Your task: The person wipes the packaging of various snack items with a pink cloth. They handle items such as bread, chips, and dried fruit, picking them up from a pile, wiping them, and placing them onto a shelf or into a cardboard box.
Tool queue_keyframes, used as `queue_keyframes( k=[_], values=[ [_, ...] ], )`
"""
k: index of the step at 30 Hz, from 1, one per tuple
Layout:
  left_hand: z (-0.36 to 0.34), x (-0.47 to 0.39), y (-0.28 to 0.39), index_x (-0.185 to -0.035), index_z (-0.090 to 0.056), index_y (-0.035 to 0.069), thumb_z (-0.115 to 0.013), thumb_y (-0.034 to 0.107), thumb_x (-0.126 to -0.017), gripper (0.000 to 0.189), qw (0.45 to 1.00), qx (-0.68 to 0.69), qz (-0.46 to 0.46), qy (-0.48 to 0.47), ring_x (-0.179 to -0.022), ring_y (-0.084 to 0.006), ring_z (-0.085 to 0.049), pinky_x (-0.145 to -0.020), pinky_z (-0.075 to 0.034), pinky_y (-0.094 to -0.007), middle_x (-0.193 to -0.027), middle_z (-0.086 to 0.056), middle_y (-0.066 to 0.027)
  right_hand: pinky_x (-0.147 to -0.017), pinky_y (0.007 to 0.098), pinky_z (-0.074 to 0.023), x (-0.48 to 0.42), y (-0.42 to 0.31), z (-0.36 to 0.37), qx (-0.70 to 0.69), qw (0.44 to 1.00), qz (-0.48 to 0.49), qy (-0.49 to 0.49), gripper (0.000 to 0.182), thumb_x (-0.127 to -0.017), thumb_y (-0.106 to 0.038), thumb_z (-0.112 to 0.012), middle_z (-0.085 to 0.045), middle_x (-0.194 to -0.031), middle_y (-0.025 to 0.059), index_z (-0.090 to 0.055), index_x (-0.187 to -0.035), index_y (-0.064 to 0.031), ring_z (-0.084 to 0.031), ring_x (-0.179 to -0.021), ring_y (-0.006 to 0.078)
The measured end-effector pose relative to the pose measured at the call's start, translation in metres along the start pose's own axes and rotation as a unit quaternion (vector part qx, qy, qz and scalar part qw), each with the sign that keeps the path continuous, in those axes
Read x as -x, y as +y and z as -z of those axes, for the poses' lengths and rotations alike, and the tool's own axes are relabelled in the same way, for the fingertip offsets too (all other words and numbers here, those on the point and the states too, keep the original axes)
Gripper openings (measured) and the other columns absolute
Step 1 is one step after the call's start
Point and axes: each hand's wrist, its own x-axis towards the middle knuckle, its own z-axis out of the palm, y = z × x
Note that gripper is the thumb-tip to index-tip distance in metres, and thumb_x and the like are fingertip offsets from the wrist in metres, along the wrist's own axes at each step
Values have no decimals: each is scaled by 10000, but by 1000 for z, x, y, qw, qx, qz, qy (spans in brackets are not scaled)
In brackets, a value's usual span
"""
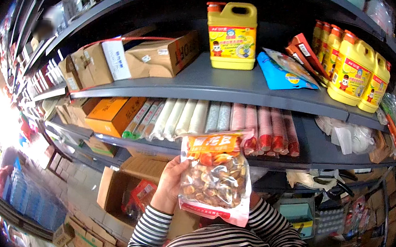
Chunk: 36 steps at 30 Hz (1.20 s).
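Observation:
A clear-fronted plastic bag of brown beans or nuts (215,179), with an orange and pink printed label, is held upright before my chest. My left hand (170,182) grips its left edge, thumb on the front. At the bag's lower right, my right hand (255,199) shows only in a small part; its fingers are hidden behind the bag. Behind the bag, sleeves of stacked cups (264,127) lie side by side on a grey shelf.
On the upper shelf (215,94) stand a yellow detergent jug (231,36), more jugs (351,72), a blue pouch (279,74) and cardboard boxes (154,59). An orange box (110,116) lies below. Near my left forearm stands an open carton (115,190) holding red packets.

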Motion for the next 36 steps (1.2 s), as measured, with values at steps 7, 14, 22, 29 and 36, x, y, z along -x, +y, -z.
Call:
queue_keyframes(
  k=[7, 14, 22, 29, 36],
  values=[
    [-148, -85, 54, -1130, -417, -43, -503, 37, -847, 306, 990, -94, -38, -99, -837, -247, -626, -711, -541, -360, -996, -587, -170, -896, 392, -419, 30, -40, 55, 45, 990, 101, 90, 396, -912, -252, -360, -536, -1112, 120, -436, -1205, 4, -525, -1010, 261],
    [-300, -241, 64, -948, -535, -73, -555, 29, -807, 175, 973, -89, -130, -169, -776, -236, -601, -698, -507, -357, -894, -597, -146, -815, 381, -466, 75, -68, 66, 50, 974, 137, 175, 419, -892, -331, -467, -548, -1050, 106, -482, -1174, -22, -561, -915, 236],
    [-373, -346, 42, -977, -538, -45, -402, 34, -864, 193, 969, -154, -170, -93, -754, -318, -622, -629, -542, -457, -922, -602, -196, -891, 341, -393, 108, -72, 119, 368, 878, 243, 185, 750, -631, -210, -728, -560, -1048, 159, -375, -1248, 29, -547, -977, 256],
    [-345, -327, 36, -951, -578, 44, -487, 101, -844, 151, 893, -359, -267, -43, -725, -193, -583, -542, -484, -327, -868, -601, -83, -752, 347, -478, 99, -86, 105, 128, 949, 124, 259, 422, -905, -396, -413, -577, -920, 145, -487, -1048, -5, -571, -823, 230],
    [-209, -142, 24, -846, -598, -2, -525, 86, -840, 115, 895, -400, -65, -185, -741, -148, -582, -653, -471, -266, -848, -626, -99, -649, 365, -490, 56, -45, 137, 144, 974, 2, 175, 426, -902, -397, -397, -591, -902, 214, -504, -1000, 3, -582, -720, 269]
  ],
)
